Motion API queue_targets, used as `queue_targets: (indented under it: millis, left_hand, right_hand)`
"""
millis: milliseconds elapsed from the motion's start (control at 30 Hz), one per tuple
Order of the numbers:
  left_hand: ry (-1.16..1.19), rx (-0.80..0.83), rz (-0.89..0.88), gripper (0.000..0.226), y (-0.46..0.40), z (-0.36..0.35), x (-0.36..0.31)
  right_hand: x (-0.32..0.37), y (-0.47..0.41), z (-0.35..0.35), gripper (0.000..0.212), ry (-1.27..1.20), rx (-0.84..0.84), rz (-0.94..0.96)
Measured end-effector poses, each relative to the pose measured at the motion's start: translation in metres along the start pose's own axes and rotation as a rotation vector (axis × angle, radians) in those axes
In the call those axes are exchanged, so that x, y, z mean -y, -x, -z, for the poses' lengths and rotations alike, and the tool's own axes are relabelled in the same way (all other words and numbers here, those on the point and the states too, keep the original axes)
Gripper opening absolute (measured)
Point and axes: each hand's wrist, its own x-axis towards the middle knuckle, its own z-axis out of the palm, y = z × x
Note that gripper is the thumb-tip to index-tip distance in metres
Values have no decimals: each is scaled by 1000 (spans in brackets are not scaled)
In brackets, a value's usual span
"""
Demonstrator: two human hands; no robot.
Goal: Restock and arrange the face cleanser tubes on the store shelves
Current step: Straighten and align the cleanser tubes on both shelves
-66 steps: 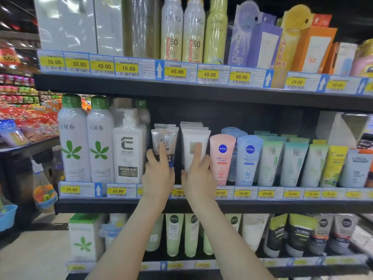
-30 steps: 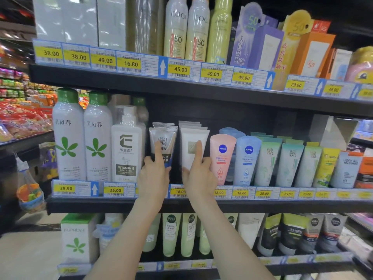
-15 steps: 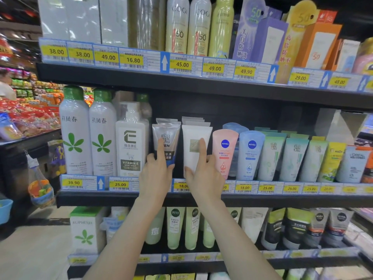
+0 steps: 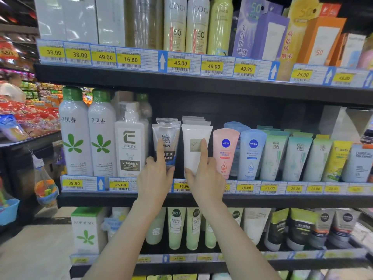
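Face cleanser tubes stand cap-down in a row on the middle shelf (image 4: pixel 201 199). My left hand (image 4: pixel 155 176) presses its straight index finger on the front of the grey men's tube (image 4: pixel 167 134), its thumb at the tube's lower right. My right hand (image 4: pixel 206 176) does the same on the white tube (image 4: pixel 194 136), thumb at its lower left. More tubes of each kind stand behind these two. To the right stand a pink Nivea tube (image 4: pixel 225 150), a blue Nivea tube (image 4: pixel 252 152) and several pale green tubes (image 4: pixel 272 158).
Tall white bottles with green leaves (image 4: pixel 74 134) and a Vitamin E pump bottle (image 4: pixel 129 142) stand left of the tubes. Sunscreen sprays and boxes fill the top shelf (image 4: pixel 201 81). More tubes fill the lower shelf (image 4: pixel 201 265). An aisle with a person (image 4: pixel 11 87) lies far left.
Both hands stay on the same two tubes, index fingers on their fronts. Only the view has shifted slightly.
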Motion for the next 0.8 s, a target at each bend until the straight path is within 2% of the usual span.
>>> queue_targets:
  millis: [800]
  left_hand:
    - [48, -11, -23, 80, 5, 0, 4]
  right_hand:
    - [-1, 3, 6, 84, -42, 22, 4]
